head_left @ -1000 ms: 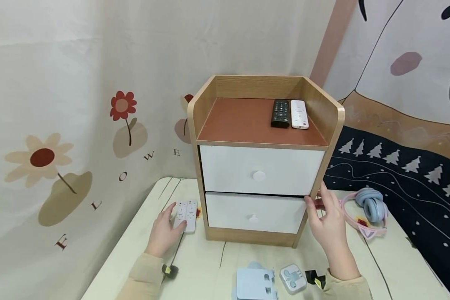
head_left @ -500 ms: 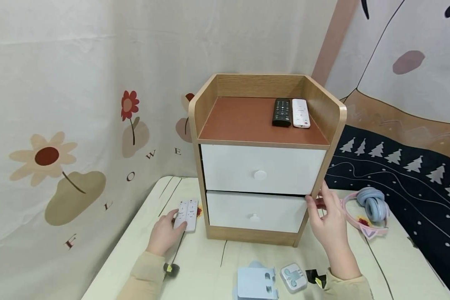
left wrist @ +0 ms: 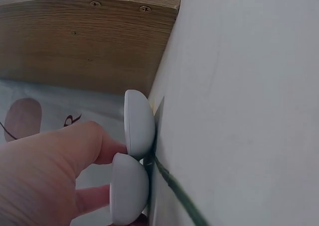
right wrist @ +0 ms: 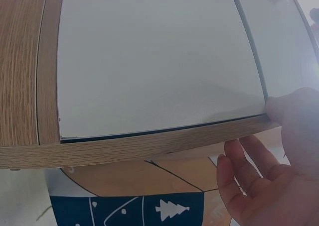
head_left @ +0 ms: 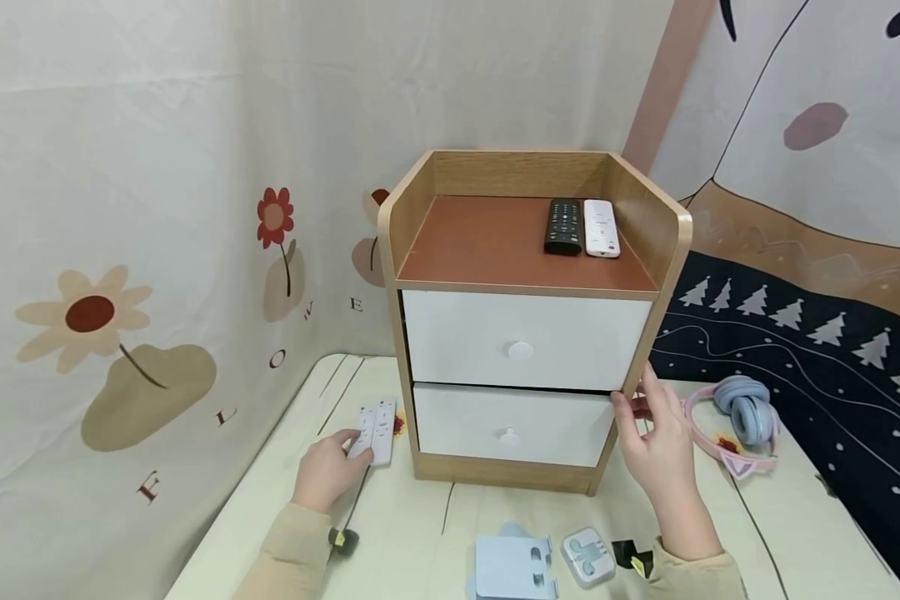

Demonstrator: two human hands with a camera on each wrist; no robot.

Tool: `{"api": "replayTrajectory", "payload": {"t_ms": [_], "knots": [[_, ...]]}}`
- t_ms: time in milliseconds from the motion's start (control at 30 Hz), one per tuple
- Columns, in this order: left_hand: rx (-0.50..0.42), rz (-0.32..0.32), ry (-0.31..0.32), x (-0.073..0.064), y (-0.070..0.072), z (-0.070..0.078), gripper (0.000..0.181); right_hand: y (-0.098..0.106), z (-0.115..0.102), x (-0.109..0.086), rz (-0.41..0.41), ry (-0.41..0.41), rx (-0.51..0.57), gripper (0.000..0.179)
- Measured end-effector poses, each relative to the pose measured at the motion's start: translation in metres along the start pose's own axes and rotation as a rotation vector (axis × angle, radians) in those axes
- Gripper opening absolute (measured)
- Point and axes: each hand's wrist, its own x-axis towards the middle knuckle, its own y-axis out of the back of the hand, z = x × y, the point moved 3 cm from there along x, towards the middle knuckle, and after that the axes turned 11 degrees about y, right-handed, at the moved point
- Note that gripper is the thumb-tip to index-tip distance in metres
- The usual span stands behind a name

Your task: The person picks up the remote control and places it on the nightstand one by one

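Left of the wooden cabinet, two white remote controls lie side by side on the table. My left hand pinches the pair at the near left end, thumb at the near edge and index finger at the left side. The left wrist view shows the rounded ends of both remotes between thumb and finger. My right hand holds the cabinet's right side edge, its thumb on the front by the lower drawer and its fingers round the side. The upper drawer has a round white knob.
On the cabinet's brown top lie a black remote and a white remote. Pink and blue headphones rest at the right. In front are a light blue holder and earphones in a clear case. Curtains hang behind.
My left index finger has drawn in from beyond the remotes' left side to meet them. The right hand stays put on the cabinet. The left curtain has shifted a little.
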Motion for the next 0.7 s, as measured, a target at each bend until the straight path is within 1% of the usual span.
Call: {"api": "replayTrajectory", "payload": {"t_ms": [133, 333, 700], "knots": [[0.008, 0.011, -0.005, -0.0004, 0.0, 0.0011, 0.055, 0.0003, 0.0, -0.0003, -0.008, -0.016, 0.0, 0.075], [0.012, 0.016, 0.016, -0.0018, -0.0001, 0.0017, 0.056, -0.0003, 0.0001, -0.0017, -0.015, -0.024, -0.004, 0.076], [-0.031, 0.012, 0.034, -0.0033, 0.0015, 0.0027, 0.059, 0.0, 0.0023, -0.0012, -0.009, -0.005, -0.006, 0.077]]}}
